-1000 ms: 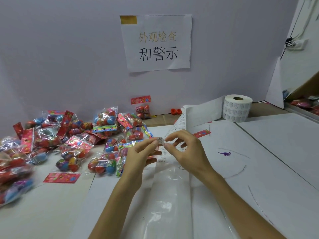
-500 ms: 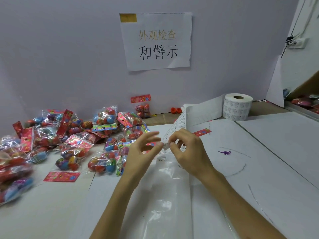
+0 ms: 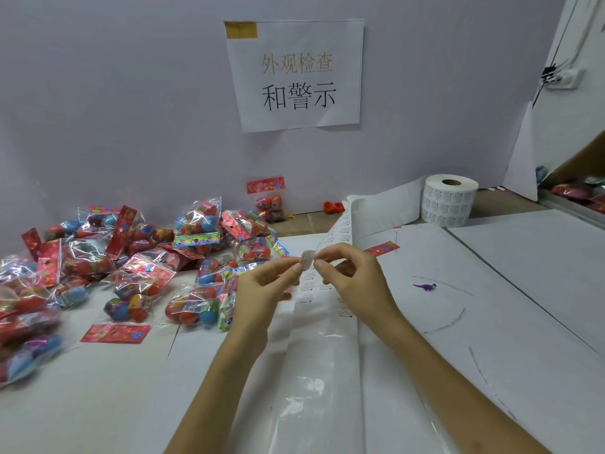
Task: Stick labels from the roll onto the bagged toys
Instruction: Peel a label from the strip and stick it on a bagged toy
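A white label roll [image 3: 449, 199] stands at the back right, and its backing strip [image 3: 327, 309] runs forward across the table between my hands. My left hand [image 3: 262, 291] holds a small white label [image 3: 307, 259] on its fingertip, peeled off the strip. My right hand [image 3: 355, 278] pinches the strip's edge just right of that label. Many clear bags of coloured toy eggs [image 3: 193, 309] lie heaped on the left of the table, the nearest just left of my left hand.
A paper sign [image 3: 296, 75] hangs on the back wall. One bag [image 3: 268, 203] leans against that wall. A loose red header card [image 3: 114, 332] lies front left, another [image 3: 381, 249] behind my right hand. A tiny purple dinosaur [image 3: 425, 286] lies on the white sheet at right.
My left hand opened and reached to the strip, then came away with a label on its fingertip. My right hand stayed on the strip, lifting it slightly.
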The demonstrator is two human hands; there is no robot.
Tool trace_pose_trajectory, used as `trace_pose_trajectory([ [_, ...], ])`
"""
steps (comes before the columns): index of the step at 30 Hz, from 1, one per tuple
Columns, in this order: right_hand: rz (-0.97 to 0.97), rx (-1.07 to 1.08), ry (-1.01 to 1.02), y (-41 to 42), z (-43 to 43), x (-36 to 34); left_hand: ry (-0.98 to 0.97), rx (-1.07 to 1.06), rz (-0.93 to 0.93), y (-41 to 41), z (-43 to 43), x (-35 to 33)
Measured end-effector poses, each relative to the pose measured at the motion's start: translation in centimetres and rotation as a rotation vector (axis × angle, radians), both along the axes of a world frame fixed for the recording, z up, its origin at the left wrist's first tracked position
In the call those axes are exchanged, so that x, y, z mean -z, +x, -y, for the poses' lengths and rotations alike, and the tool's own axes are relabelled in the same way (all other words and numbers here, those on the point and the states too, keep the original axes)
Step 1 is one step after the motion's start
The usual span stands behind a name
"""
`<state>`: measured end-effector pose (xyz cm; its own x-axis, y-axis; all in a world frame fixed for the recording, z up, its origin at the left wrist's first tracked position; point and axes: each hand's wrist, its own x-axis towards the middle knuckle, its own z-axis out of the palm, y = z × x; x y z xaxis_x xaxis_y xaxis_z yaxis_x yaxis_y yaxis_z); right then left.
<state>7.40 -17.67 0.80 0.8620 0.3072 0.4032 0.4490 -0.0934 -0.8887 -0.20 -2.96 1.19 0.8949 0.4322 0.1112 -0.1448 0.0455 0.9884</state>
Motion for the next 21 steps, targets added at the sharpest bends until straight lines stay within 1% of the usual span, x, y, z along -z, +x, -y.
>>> trace_pose_trajectory([
  [2,-0.018,-0.023,0.044,-0.1,0.0,-0.1,0.03,0.033,-0.015,-0.1,0.1,0.1],
  [4,0.046,-0.002,0.029,-0.4,0.0,-0.1,0.094,0.035,-0.012,0.0,0.3,0.3],
  [5,0.089,0.015,0.013,-0.5,-0.1,-0.1,0.156,-0.001,-0.009,0.2,0.3,0.5],
  [7,0.136,0.024,0.002,-0.6,-0.3,0.1,0.331,-0.131,-0.041,0.7,-0.1,1.1],
  [10,0.112,0.01,0.022,-0.6,-0.4,-0.1,0.509,-0.411,-0.2,0.8,-1.7,1.3],
  [12,0.094,-0.002,0.038,-0.6,-0.3,-0.1,0.718,-0.597,-0.303,0.4,-3.1,1.5],
  [14,0.089,-0.012,0.039,-0.6,-0.3,-0.1,0.871,-0.679,-0.383,0.0,-4.1,1.7],
  [15,0.087,-0.013,0.029,-0.6,-0.3,0.0,0.9,-0.675,-0.429,0.0,-4.4,1.8],
  [17,0.087,-0.012,0.006,-0.7,-0.4,0.2,0.95,-0.6,-0.559,0.0,-4.6,2.1],
  [19,0.096,-0.015,-0.009,-0.7,-0.5,0.3,1.042,-0.531,-0.679,0.1,-4.6,2.5],
  [21,0.11,-0.021,-0.021,-0.8,-0.6,0.4,1.104,-0.518,-0.72,0.2,-4.4,2.6],
])
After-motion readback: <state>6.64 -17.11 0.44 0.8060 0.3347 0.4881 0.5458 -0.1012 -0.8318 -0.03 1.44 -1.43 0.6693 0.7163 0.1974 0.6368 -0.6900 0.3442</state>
